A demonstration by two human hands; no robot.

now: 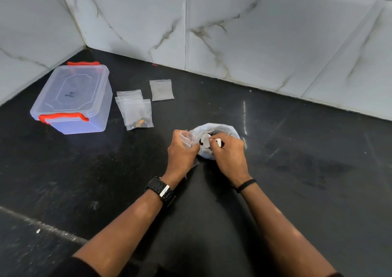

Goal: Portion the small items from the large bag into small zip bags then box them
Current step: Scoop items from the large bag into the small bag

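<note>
On the black tabletop [275, 170] we see both hands working at the large bag [214, 128], which sits crumpled and open just beyond them. The left hand [181, 151] has its grip closed on a small clear zip bag [186, 135], holding it beside the large bag's mouth. The right hand [229, 151] pinches a small white item [218, 142] between its fingertips, right at that mouth, with another white piece [205, 139] showing just beside it. To the left lie a stack of small zip bags [135, 111], the front one holding a small tan item, and one separate bag [161, 90]. Further left stands the lidded clear box [72, 98] with red clasps.
</note>
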